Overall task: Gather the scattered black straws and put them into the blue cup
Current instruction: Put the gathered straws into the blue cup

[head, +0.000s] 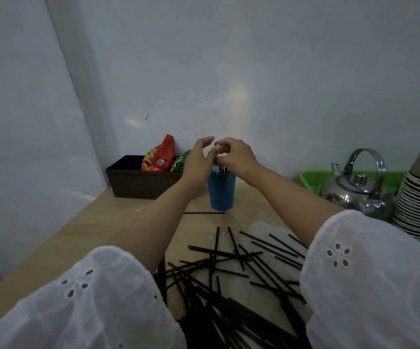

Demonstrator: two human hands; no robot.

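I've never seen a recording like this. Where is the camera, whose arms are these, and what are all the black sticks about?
There is no machine here. A person wears a wide-angle camera on the head, so you look down along their own arms in white sleeves.

The left hand is open beside the blue cup. The right hand curls over the tops of a few standing straws in that cup. I cannot tell whether it grips them.

Many more scattered straws lie on the wooden table nearer the person, and a single straw lies just in front of the cup.

At the back are a brown basket with snack packets. To the right are a metal kettle and a stack of dishes.
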